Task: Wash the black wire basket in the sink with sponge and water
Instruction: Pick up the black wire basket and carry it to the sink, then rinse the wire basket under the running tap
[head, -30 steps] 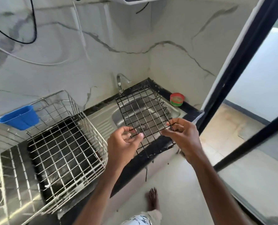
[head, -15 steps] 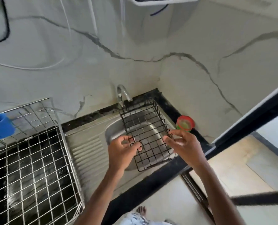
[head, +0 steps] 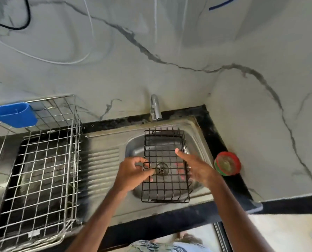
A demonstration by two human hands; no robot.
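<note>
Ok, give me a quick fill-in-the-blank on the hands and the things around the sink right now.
1. The left hand pinches the ____ rim of the black wire basket.
2. The right hand is ____, its fingers straight and gripping nothing.
3. The cup hung on the silver rack is ____ in colour.

Missing words: left; open; blue.

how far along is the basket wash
Done: the black wire basket is in the stainless steel sink. In hand: the left hand pinches its left rim, the right hand hovers open. Left: the chrome tap runs no water, so wetting and scrubbing.
</note>
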